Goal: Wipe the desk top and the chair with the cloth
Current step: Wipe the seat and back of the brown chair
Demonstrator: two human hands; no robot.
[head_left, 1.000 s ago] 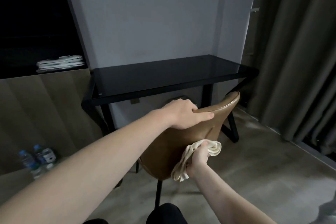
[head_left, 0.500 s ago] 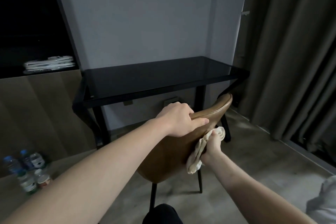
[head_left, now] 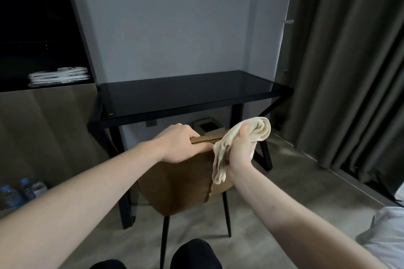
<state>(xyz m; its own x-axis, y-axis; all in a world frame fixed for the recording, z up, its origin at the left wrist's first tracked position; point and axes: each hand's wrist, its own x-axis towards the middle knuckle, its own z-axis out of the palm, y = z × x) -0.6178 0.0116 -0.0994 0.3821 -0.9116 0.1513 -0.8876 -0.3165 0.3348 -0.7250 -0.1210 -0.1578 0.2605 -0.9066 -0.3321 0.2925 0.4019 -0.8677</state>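
The cloth, a cream rag bunched into folds, is gripped in a person's right hand at the top right corner of a brown chair, its loose end hanging down against the chair's backrest. The fingers of that hand are curled round the fabric, with the thumb pressed on the bundle's upper part. The left hand grips the chair's top edge just left of the cloth, fingers hooked over the far side and thumb lying along the near face. The chair stands on thin black legs directly in front of a black glass-topped desk, which is set against a grey wall beyond the chair. Left of the chair, water bottles stand on the floor below a wood-panelled unit carrying a stack of white packets. Right of the chair, dark curtains hang to the floor. White fabric shows at the frame's lower right, nearer than the chair.
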